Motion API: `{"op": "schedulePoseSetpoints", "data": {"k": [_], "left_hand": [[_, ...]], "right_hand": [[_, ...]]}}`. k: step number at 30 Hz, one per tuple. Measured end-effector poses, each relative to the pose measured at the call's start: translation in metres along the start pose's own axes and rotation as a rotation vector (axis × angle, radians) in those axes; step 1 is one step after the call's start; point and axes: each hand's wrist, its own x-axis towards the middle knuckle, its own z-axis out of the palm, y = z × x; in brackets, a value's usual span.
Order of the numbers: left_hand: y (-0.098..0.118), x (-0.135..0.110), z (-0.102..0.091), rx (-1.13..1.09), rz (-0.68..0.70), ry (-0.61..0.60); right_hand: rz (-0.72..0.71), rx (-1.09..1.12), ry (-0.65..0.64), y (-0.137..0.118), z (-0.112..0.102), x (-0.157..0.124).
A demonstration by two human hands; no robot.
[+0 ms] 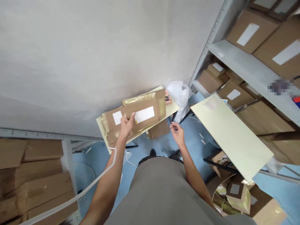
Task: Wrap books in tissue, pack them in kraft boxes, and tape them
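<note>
My left hand (127, 124) grips a flattened brown cardboard box (145, 111) with a white label and shiny tape, holding it above a small cream table (172, 108). Another flattened box with a white label (112, 120) lies on that table under it. My right hand (177, 132) hovers a little to the right, below the table's edge, its fingers loosely curled and pinched with nothing that I can make out in them.
A second cream tabletop (232, 134) stands to the right. Grey metal shelves (248, 67) with labelled cardboard boxes fill the right side. More boxes (35, 181) are stacked at the left. A white plastic bag (179, 92) and opened boxes (234, 193) sit on the blue floor.
</note>
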Motion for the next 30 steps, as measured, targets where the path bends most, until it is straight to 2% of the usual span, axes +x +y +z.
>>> {"op": "schedulePoseSetpoints", "data": {"k": [3,6,10,14,17,21,26,30], "left_hand": [[0.022,-0.02,0.081,-0.106,-0.073,-0.184],[0.046,-0.044,0.16,-0.196,-0.162,-0.412],[0.075,-0.076,0.254,-0.263,-0.23,-0.648],[0.094,-0.106,0.334,-0.244,-0.259,-0.825],[0.102,-0.125,0.384,-0.211,-0.271,-0.93],[0.111,-0.134,0.439,-0.141,-0.292,-1.088],[0.122,-0.122,0.505,-0.031,-0.272,-1.216],[0.128,-0.109,0.558,-0.029,-0.259,-1.324]], "right_hand": [[0.047,-0.01,0.15,0.023,-0.073,0.022],[0.11,-0.042,0.315,0.049,-0.154,0.03],[0.226,-0.014,0.477,0.071,-0.256,0.018],[0.243,0.114,0.522,0.077,-0.331,-0.002],[0.254,0.185,0.574,0.079,-0.367,-0.011],[0.336,0.274,0.643,0.083,-0.397,-0.014],[0.375,0.337,0.673,0.079,-0.42,-0.006],[0.383,0.248,0.769,0.073,-0.433,0.007]]}}
